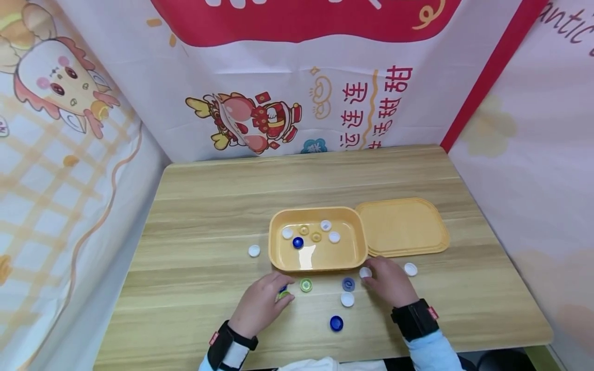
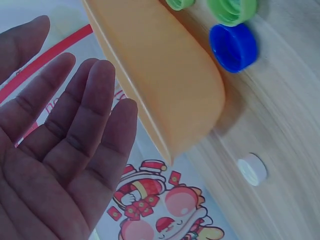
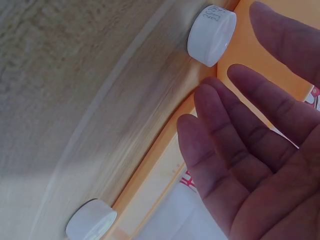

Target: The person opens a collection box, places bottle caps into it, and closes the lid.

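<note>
My left hand (image 1: 263, 300) hovers with fingers spread by a blue bottle cap (image 2: 233, 48) and a green bottle cap (image 2: 233, 11), which the head view shows partly hidden behind it. Nothing sits in its palm in the left wrist view. My right hand (image 1: 391, 281) reaches beside a white bottle cap (image 3: 211, 36), its fingers loosely bent and apart from the cap in the right wrist view. Behind both hands stands a yellow plastic box (image 1: 318, 264) holding several white, yellowish and blue caps.
The box's flat yellow lid (image 1: 403, 226) lies right of it. Loose on the wooden table (image 1: 223, 201) are another green cap (image 1: 306, 285), blue-violet cap (image 1: 348, 284), dark blue cap (image 1: 336, 323) and white caps (image 1: 347, 299). A printed cloth (image 1: 260, 62) hangs behind the table.
</note>
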### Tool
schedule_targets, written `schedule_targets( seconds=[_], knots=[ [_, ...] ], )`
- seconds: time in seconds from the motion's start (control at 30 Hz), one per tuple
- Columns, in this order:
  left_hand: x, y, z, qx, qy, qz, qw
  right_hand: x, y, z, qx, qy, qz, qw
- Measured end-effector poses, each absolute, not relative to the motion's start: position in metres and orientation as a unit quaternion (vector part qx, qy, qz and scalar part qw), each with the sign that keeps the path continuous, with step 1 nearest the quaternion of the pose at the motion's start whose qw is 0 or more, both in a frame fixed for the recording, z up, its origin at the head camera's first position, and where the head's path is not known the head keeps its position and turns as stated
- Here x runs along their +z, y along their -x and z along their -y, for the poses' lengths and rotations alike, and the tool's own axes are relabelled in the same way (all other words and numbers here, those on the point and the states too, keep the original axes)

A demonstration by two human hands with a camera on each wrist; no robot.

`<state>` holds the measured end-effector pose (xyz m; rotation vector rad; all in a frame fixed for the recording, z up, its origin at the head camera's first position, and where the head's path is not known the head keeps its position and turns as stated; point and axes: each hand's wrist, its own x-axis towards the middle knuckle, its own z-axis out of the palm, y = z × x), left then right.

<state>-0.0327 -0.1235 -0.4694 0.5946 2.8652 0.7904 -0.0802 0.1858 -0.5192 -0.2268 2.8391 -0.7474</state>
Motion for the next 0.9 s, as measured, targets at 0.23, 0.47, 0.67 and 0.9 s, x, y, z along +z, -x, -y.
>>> schedule_targets(
  seconds=[0.23, 0.47, 0.67, 0.9],
  knots=[
    [-0.474, 0.030, 0.133, 0.270, -0.168, -0.946, 0.062, -0.526, 0.084, -0.183, -0.256, 0.080, -0.959, 0.095],
    [-0.487, 0.031, 0.148, 0.245, -0.115, -0.961, 0.050, -0.531, 0.084, -0.181, -0.247, 0.090, -0.961, 0.089],
    [-0.497, 0.036, 0.160, 0.237, -0.092, -0.966, 0.056, -0.532, 0.084, -0.179, -0.237, 0.084, -0.963, 0.093],
    [-0.504, 0.039, 0.165, 0.234, -0.087, -0.966, 0.068, -0.533, 0.084, -0.177, -0.237, 0.077, -0.964, 0.093]
  ],
)
